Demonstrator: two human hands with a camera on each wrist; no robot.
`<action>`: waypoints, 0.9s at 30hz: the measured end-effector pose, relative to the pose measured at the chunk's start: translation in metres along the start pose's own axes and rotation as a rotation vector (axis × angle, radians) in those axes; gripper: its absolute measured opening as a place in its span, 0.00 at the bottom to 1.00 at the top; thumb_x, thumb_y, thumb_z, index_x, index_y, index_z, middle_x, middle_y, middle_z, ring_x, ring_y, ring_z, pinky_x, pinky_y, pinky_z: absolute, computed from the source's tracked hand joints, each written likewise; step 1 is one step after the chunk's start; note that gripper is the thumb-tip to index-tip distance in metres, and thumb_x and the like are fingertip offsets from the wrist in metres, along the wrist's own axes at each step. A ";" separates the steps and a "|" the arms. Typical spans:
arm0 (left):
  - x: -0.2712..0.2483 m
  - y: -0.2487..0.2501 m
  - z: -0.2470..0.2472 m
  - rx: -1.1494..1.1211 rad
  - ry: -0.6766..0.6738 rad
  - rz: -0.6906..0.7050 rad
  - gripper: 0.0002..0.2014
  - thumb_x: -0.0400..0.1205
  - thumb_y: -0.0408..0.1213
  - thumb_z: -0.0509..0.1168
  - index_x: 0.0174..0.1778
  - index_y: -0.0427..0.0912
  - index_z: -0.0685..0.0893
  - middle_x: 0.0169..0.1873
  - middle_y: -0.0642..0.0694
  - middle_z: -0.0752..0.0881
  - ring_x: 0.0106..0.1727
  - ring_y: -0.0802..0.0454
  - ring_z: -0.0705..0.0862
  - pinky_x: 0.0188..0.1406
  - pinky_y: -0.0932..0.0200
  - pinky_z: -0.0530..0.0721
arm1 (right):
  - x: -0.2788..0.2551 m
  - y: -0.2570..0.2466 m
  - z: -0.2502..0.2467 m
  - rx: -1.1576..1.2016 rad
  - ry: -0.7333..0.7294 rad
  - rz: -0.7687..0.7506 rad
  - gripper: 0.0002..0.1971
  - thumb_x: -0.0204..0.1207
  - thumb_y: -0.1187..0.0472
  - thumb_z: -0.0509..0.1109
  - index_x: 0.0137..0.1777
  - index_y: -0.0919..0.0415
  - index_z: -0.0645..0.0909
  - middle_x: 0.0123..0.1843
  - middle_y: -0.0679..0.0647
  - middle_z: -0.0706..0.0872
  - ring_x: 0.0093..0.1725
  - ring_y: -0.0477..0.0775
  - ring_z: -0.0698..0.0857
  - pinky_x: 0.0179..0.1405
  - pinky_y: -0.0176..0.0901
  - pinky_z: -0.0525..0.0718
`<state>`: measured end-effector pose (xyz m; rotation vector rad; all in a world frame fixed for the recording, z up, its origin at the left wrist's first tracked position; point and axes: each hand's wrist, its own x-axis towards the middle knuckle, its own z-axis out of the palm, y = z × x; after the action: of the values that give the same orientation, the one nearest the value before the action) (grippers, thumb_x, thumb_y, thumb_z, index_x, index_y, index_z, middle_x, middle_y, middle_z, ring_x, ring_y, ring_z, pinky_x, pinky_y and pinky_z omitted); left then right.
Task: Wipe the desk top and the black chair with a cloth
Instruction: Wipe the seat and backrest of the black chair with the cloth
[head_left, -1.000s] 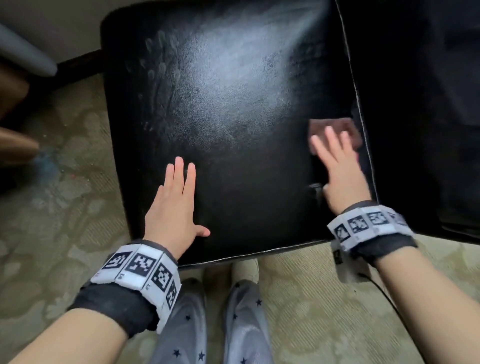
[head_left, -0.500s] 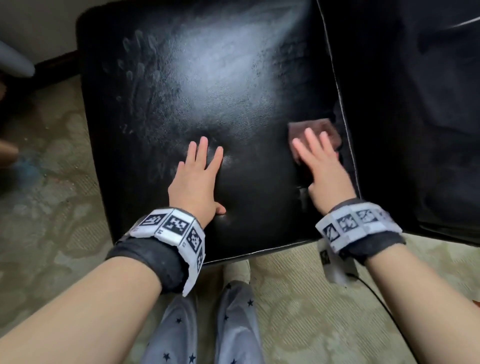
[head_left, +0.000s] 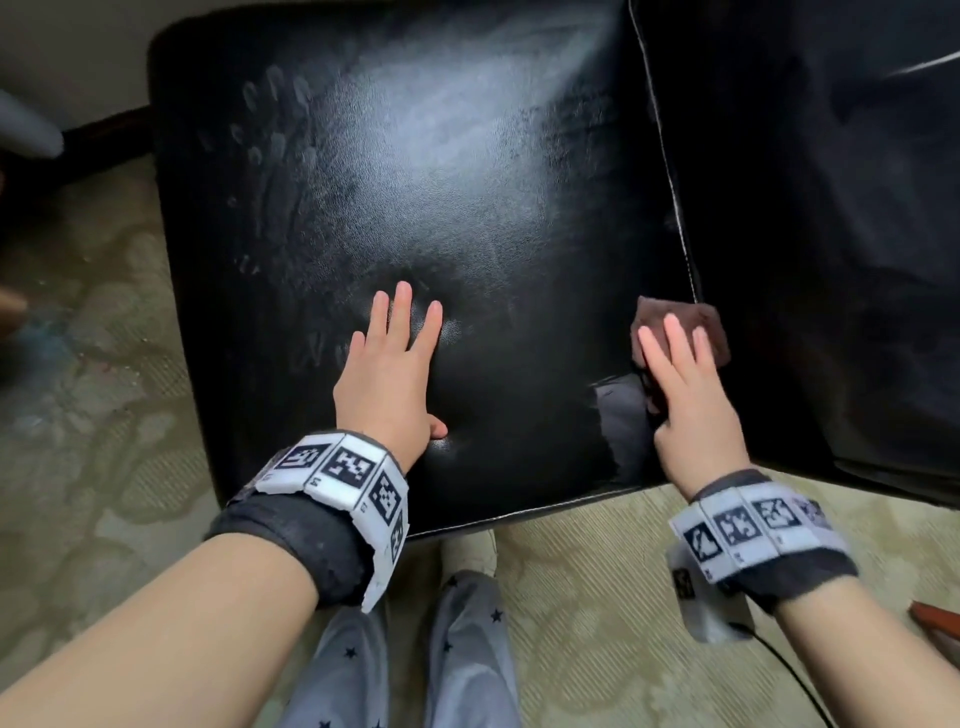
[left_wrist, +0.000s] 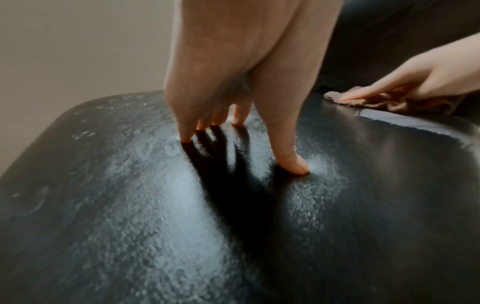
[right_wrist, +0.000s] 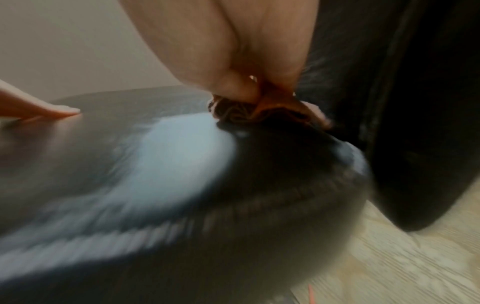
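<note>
The black chair seat (head_left: 467, 182) fills the head view, dusty grey with finger marks at its far left. My left hand (head_left: 389, 374) lies flat on the middle of the seat, fingers straight and spread, the fingertips (left_wrist: 293, 164) pressing into the leather. My right hand (head_left: 691, 405) presses a brown cloth (head_left: 701, 322) onto the seat's right side, beside the seam to the backrest (head_left: 831, 234). Its fingers lie straight on top. In the right wrist view the thumb pinches the bunched cloth (right_wrist: 233, 113). A shiny wiped streak (head_left: 618, 415) lies just left of that hand.
Pale patterned carpet (head_left: 597, 597) surrounds the chair. My legs in star-print trousers (head_left: 467, 649) stand at the seat's near edge. A black cable (head_left: 789, 670) hangs from the right wrist. A reddish object (head_left: 935, 618) lies at the right edge, a grey shape (head_left: 26, 130) at upper left.
My left hand has moved from the seat's near-left part up to its middle. My right hand has slid the cloth back toward the near edge along the right side.
</note>
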<state>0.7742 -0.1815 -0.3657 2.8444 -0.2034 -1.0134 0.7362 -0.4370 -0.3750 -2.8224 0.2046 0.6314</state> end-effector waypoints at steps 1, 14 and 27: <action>0.000 0.001 0.000 0.003 -0.001 -0.004 0.58 0.70 0.50 0.76 0.83 0.49 0.39 0.82 0.43 0.33 0.83 0.44 0.35 0.81 0.49 0.51 | 0.015 -0.001 -0.006 -0.033 -0.010 -0.006 0.46 0.68 0.81 0.62 0.83 0.53 0.49 0.85 0.52 0.43 0.83 0.59 0.42 0.77 0.53 0.65; -0.001 0.011 0.003 -0.024 0.004 -0.046 0.58 0.70 0.49 0.77 0.83 0.49 0.39 0.82 0.43 0.33 0.83 0.44 0.34 0.81 0.48 0.51 | 0.020 -0.008 -0.015 -0.116 -0.004 -0.137 0.47 0.65 0.78 0.69 0.83 0.58 0.51 0.85 0.56 0.46 0.83 0.64 0.45 0.79 0.55 0.61; 0.000 0.005 0.003 -0.020 0.006 -0.037 0.59 0.69 0.48 0.78 0.83 0.50 0.40 0.82 0.44 0.33 0.83 0.45 0.34 0.81 0.47 0.50 | -0.029 0.017 0.040 0.112 0.284 -0.085 0.41 0.64 0.85 0.53 0.79 0.61 0.64 0.83 0.56 0.56 0.82 0.59 0.50 0.78 0.49 0.62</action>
<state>0.7724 -0.1870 -0.3672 2.8436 -0.1399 -1.0073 0.6904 -0.4402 -0.4011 -2.7836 0.1629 0.1930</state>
